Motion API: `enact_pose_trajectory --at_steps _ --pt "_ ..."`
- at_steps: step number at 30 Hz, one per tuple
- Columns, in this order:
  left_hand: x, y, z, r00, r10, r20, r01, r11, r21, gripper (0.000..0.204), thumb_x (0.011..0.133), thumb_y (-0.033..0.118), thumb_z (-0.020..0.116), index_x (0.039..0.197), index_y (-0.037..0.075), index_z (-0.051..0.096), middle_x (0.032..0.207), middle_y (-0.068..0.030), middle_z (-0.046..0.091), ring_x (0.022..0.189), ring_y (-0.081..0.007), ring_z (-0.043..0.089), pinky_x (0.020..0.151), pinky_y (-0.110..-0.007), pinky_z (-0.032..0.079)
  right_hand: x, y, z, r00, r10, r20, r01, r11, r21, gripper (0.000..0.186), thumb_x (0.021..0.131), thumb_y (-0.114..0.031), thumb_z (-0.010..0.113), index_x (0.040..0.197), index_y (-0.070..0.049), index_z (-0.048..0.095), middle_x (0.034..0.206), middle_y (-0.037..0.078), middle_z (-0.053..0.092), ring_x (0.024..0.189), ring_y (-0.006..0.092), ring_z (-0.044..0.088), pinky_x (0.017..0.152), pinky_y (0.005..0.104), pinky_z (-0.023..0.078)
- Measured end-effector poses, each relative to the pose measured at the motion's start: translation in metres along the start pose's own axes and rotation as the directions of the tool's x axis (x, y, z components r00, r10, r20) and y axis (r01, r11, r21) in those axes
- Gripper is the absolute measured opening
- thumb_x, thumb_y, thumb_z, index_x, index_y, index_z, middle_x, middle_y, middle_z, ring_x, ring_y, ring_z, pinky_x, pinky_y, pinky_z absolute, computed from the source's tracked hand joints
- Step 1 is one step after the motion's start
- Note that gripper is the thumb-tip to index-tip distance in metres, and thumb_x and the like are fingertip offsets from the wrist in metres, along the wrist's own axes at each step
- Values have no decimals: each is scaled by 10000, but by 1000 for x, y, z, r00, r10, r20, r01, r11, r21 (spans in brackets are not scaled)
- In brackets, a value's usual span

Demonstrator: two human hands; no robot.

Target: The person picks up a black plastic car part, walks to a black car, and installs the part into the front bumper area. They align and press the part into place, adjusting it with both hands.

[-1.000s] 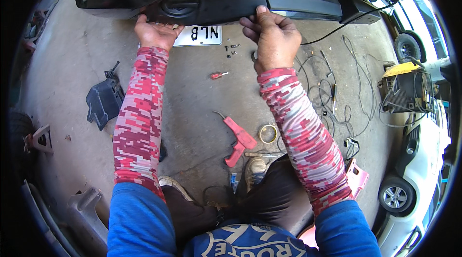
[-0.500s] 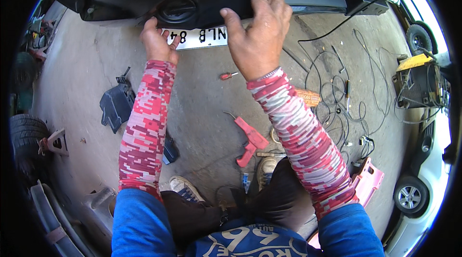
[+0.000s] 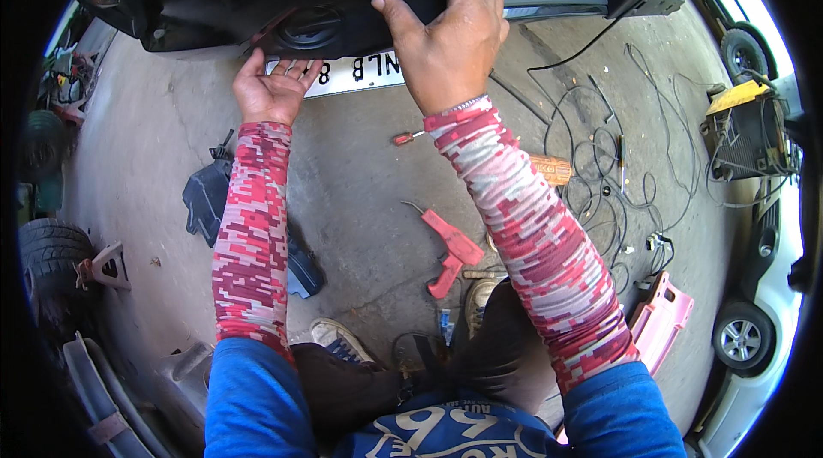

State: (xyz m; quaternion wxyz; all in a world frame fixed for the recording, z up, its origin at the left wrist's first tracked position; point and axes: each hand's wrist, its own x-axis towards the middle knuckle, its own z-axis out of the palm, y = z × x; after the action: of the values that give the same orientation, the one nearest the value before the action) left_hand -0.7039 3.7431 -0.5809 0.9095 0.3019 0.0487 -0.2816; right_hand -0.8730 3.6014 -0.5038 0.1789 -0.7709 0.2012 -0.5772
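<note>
My left hand [image 3: 270, 88] is palm up at the lower edge of the black bumper [image 3: 214, 4], fingers extended toward its underside, beside the round recessed cover [image 3: 310, 24]. A white licence plate [image 3: 351, 72] sits just beneath. My right hand [image 3: 450, 38] rests on the bumper right of the cover, thumb spread apart and fingertips against the dark surface. Below my hands on the concrete lie a small red screwdriver [image 3: 403, 138], a pink gun-shaped tool [image 3: 450, 248], an orange-handled tool [image 3: 551, 169] and a black plastic part [image 3: 206, 201].
Loose cables [image 3: 651, 158] spread across the right floor near a black-and-yellow machine [image 3: 741, 137] and a pink case [image 3: 662, 312]. A white car [image 3: 759, 398] stands far right. At left are a tyre [image 3: 51, 244], a jack stand [image 3: 111, 265] and long grey panels [image 3: 103, 398]. My feet are below.
My right hand rose from the bumper's lower edge onto its face and shifted left, its thumb spreading. My left hand dropped slightly, staying at the lower edge.
</note>
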Motion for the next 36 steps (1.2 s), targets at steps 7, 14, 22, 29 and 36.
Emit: enact_pose_trajectory --at_steps 7,14,22,29,36 --pt "42 7 -5 986 129 -103 -134 990 -45 530 1045 403 427 1508 147 409 1658 -112 270 1546 -351 225 1242 -621 108 20 11 -12 1000 16 2 -16 996 86 392 749 -183 863 1066 -37 685 964 114 690 910 334 636 838 439 483" --pt "36 20 -3 974 151 -166 -151 989 13 550 1074 487 352 1494 139 426 1611 -119 378 1495 -350 344 1226 -619 180 -15 17 -44 568 597 567 -823 433 368 316 917 -244 795 996 47 699 876 107 707 756 144 668 633 294 531" --pt "-18 21 14 899 114 -423 -47 985 165 610 1103 481 186 1482 47 389 1534 -178 477 1413 -400 460 1139 -566 348 -5 32 -32 534 420 734 -795 545 267 476 968 -403 714 845 55 752 647 93 696 517 155 647 529 306 508" --pt "-52 47 48 803 147 -577 132 901 414 549 1111 447 201 1416 37 400 1432 -267 503 1294 -448 548 1095 -585 390 1 13 -38 562 449 695 -800 508 318 494 1006 -387 661 760 37 722 646 123 718 496 185 656 514 330 498" --pt "-62 38 37 748 125 -651 204 892 404 495 1111 360 279 1465 23 359 1393 -274 515 1247 -454 559 1082 -614 432 -16 4 -32 658 409 632 -724 574 382 503 1020 -410 597 698 -42 712 667 134 710 635 385 691 617 468 527"
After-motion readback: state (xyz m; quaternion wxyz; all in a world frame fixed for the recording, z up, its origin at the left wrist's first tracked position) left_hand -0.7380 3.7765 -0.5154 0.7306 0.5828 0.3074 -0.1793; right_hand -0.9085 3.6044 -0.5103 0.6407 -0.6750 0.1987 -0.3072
